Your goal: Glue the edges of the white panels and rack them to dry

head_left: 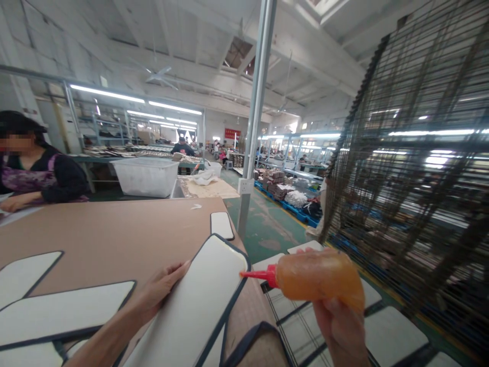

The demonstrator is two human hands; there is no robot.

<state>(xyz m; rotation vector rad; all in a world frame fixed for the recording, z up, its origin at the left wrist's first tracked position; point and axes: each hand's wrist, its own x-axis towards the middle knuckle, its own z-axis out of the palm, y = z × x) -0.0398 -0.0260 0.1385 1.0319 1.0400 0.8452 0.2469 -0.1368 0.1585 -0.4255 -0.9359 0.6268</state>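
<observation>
Amber in colour, the squeeze bottle (319, 280) is held almost level, just right of the white panel (198, 295). The right hand (338, 321) has its grip wrapped round the bottle's body, and the red nozzle (260, 275) points left, its tip at the panel's dark right border, close to the far corner; whether it actually touches is hard to tell. The left hand (166, 285) holds the panel by its left edge, the grip narrow on it, and the panel is tilted up over the near right part of the brown tabletop (133, 229). A yellowish line shows along the panel's far rim. Left of the panel, dark-edged pieces (69, 311) lie on the tabletop; just beyond its far end is a small piece (221, 226) of the same kind. Right of the panel, below the bottle, more white pieces (301, 323) rest on a wire frame. Farther right of the panel stands a tall wire rack (416, 168). Well beyond the panel are a metal post (255, 117) and a translucent bin (145, 177); far to its left, a co-worker (34, 173) sits across the tabletop.
</observation>
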